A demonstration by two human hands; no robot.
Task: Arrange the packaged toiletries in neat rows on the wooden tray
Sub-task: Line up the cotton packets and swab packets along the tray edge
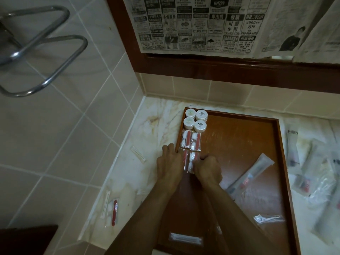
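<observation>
On the pale marble-patterned countertop sits a rectangular reddish-brown wooden tray, placed below a dark wood frame hung with newspaper sheets.

Far-left corner of the tray: four round white lidded pots stand in a two-by-two block, touching one another. Just near of them, two clear packets holding cotton pads and a red file lie side by side, parallel to the tray's left wall.

Both hands meet at the next position in that column. The left hand rests across the tray's left wall, fingers extended toward the far side. The right hand has its fingers curled down onto a further pair of clear cotton-and-file packets; whether it pinches them or only presses on them cannot be told.

Elsewhere on the tray: a long clear toothbrush sleeve lies diagonally right of centre, a small clear sachet lies near the right wall, and a clear packet of white cotton buds lies at the near edge.

Off the tray: one more red-file packet lies on the counter at near left, and a blurred heap of clear sleeves lies to the right. A chrome tube rail is mounted on the beige tiled wall at left.
</observation>
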